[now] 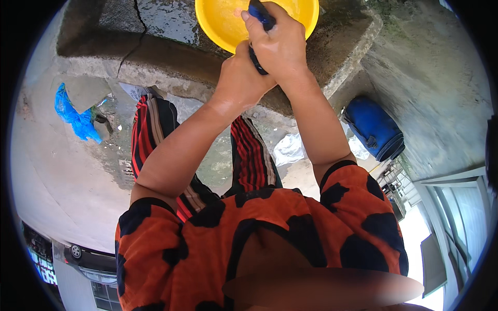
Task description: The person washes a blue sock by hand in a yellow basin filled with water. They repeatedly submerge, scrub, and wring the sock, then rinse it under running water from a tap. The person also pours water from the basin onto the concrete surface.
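Observation:
Both hands are closed over one wet, dark blue, pliable-looking thing (261,14), apparently a bunched cloth. My right hand (282,42) grips it, with one end sticking up past the thumb. Below that, my left hand (245,76) is closed around the lower part, and a dark strip shows between the two hands. Most of the thing is hidden by the fingers. Just beyond and beneath the hands stands a yellow plastic basin (213,24), its far side cut off by the picture's top edge. Water glistens on both hands and on the left wrist.
The basin sits in a wet concrete trough (171,72) with a crack running through its left part. A blue plastic drum (373,126) lies by the wall at right. A blue plastic bag (76,114) is on the ground at left, and white plastic (290,149) lies near my legs.

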{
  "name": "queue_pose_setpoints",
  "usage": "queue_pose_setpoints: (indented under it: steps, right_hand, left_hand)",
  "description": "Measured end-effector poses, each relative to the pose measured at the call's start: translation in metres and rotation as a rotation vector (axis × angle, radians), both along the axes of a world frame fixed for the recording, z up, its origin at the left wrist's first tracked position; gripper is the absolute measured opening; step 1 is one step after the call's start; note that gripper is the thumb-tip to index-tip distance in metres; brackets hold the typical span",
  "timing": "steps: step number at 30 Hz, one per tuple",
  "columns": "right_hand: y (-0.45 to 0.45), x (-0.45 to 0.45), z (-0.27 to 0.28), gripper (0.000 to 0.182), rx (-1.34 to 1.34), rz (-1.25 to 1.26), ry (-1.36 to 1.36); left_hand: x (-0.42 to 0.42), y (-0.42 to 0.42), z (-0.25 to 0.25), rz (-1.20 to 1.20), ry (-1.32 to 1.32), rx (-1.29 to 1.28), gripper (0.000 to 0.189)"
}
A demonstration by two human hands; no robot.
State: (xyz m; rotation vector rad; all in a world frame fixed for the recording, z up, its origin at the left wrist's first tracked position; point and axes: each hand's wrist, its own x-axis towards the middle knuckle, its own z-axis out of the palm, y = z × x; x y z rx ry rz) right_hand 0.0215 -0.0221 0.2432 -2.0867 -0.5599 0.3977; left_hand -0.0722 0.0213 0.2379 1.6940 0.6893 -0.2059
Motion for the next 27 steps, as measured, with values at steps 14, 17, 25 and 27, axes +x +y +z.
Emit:
queue_pose_setpoints:
  steps: [14,17,25,27]
  right_hand:
    - [-0.004,-0.005,-0.023,0.044,0.344,-0.358,0.541]
    - [-0.012,0.002,-0.018,0.056,0.343,-0.090,0.571]
    - [-0.003,0.055,-0.044,0.081,1.151,-0.011,1.129]
    - [0.018,0.028,-0.043,0.082,1.565,0.309,1.189]
  left_hand:
    - [-0.007,0.002,-0.011,-0.243,-0.129,0.475,0.077]
    - [-0.007,0.010,-0.016,-0.021,-0.037,-0.008,0.061]
    - [-0.008,0.022,0.005,0.475,-0.320,-2.182,0.057]
    - [-0.009,0.021,0.009,0.537,-0.367,-2.297,0.062]
